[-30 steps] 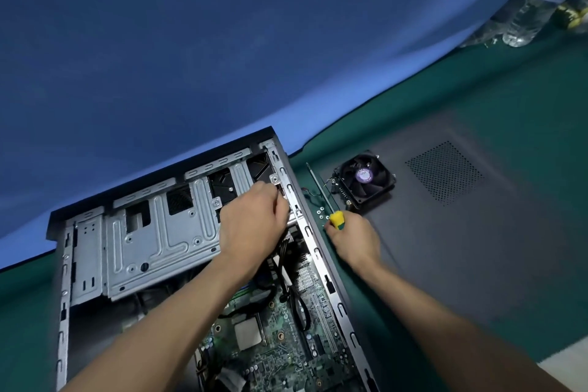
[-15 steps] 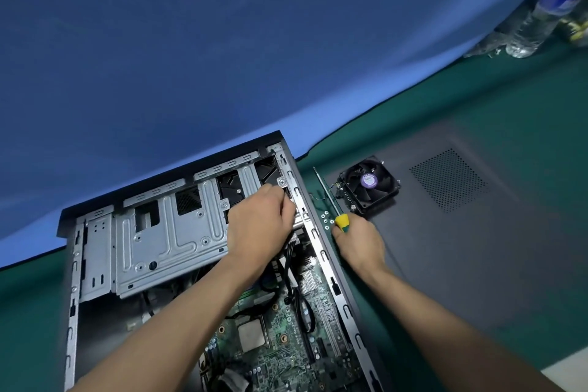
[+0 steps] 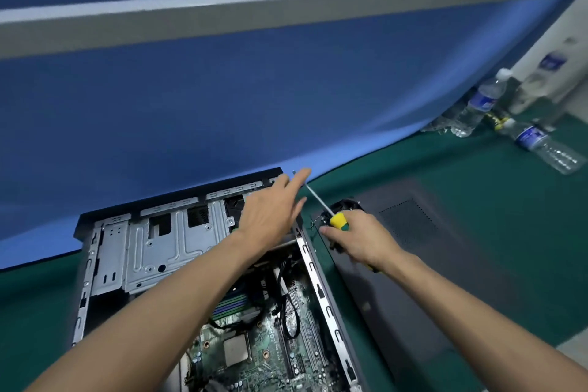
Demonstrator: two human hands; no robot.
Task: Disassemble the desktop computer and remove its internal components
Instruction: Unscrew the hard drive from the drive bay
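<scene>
Open computer case [image 3: 133, 251] on counter [image 3: 477, 175], beneath both forearms. Left hand [image 3: 270, 213], fingers extended, over the case's far right corner. Right hand [image 3: 359, 239] grasps screwdriver [image 3: 338, 220] just right of case.

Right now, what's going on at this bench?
A person is taking apart a desktop computer case that lies open on a green mat, its motherboard exposed. The right hand grips a yellow-handled screwdriver, shaft pointing up and away. The left hand is open, fingers stretched out above the case's far right corner near the shaft. The fan sits on the removed side panel, mostly hidden behind the right hand.
</scene>
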